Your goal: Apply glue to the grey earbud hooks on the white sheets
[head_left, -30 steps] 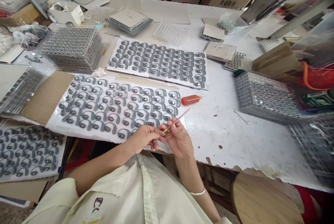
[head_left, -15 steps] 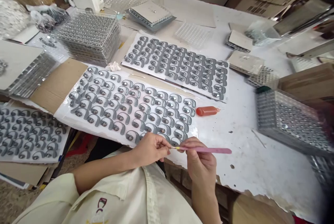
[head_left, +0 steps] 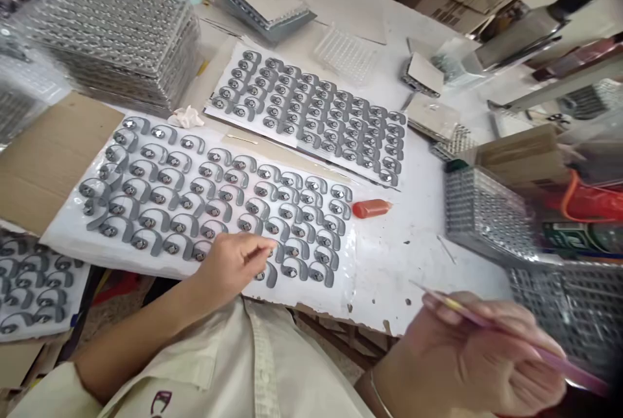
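My left hand (head_left: 233,262) rests on the near edge of a white sheet (head_left: 68,233) covered with several grey hook-shaped pieces (head_left: 219,194), each set with a small shiny stone. Its fingers are pinched together over one piece. My right hand (head_left: 477,359) is close to the camera at the lower right, off the sheet, with its fingers closed round a thin pink stick (head_left: 491,327) with a yellowish tip. The hand and stick are blurred by motion.
A second sheet of grey pieces (head_left: 311,113) lies farther back, a third (head_left: 29,282) at lower left. An orange-red tube (head_left: 370,208) lies beside the near sheet. Stacks of clear stone trays stand at left (head_left: 111,35) and right (head_left: 487,213). Cardboard (head_left: 43,158) lies under the sheet.
My hands have parted. The right hand has swung the pink stick away to the lower right, toward the camera. The left hand has moved onto the near sheet. The view has tilted down and right.
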Tool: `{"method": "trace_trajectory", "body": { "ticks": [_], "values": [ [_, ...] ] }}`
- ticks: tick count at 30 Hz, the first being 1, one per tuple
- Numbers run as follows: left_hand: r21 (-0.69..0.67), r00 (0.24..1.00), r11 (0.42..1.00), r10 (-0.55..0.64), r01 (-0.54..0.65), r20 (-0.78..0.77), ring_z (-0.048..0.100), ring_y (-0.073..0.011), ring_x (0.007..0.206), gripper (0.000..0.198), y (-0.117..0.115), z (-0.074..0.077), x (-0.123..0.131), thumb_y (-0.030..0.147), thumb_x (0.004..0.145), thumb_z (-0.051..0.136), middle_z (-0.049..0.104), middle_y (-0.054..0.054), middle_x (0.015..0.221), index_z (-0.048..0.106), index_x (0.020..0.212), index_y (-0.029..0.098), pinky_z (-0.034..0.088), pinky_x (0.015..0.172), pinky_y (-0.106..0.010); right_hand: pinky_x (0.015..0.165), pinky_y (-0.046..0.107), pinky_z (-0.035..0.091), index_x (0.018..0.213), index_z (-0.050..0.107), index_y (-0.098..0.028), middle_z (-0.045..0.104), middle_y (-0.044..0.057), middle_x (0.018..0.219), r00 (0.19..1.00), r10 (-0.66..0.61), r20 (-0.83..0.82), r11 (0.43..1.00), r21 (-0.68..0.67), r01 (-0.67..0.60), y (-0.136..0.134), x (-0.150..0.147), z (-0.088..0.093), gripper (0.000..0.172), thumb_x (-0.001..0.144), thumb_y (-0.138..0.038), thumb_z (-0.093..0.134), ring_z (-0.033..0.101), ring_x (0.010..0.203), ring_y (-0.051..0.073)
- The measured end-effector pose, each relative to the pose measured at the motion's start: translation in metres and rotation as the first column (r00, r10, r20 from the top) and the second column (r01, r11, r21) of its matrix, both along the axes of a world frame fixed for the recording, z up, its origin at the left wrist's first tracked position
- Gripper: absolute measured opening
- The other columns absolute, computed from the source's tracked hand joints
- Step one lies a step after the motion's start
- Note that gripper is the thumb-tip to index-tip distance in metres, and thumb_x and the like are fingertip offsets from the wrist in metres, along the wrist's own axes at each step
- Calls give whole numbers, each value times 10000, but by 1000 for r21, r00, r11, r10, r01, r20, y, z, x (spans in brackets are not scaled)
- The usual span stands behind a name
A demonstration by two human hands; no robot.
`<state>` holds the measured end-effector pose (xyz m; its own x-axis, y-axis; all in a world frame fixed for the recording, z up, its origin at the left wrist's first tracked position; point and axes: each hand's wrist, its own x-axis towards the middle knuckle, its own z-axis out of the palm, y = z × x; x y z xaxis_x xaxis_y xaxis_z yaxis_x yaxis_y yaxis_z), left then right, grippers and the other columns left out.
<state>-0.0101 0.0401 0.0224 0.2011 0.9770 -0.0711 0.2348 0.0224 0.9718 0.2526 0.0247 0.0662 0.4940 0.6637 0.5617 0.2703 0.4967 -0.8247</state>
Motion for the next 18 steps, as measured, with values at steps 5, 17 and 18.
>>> {"method": "trace_trajectory", "body": {
  "ticks": [5,17,18],
  "values": [
    [240,840,808,-489,537,-233,615,-104,599,234,-7,6,8,199,947,473,684,-27,713,667,841,126,468,585,-200,436,304,471,846,657,-139,577,17,702,1000,-25,-10,998,-50,25,13,1,-12,132,845,-269,638,544,511,135],
    [261,639,622,-522,739,-565,465,-121,563,186,2,20,26,223,852,533,542,-5,634,606,693,160,367,543,-260,403,281,463,911,644,-143,595,-6,630,971,-169,-166,980,-135,148,16,24,-44,184,828,-307,639,527,437,126],
    [257,656,652,-491,713,-574,463,-123,569,208,5,21,27,271,875,525,539,-3,638,619,728,158,378,561,-267,399,282,465,904,644,-139,595,-4,623,971,-178,-162,978,-137,157,17,25,-48,187,832,-311,638,528,433,127]
  ]
}}
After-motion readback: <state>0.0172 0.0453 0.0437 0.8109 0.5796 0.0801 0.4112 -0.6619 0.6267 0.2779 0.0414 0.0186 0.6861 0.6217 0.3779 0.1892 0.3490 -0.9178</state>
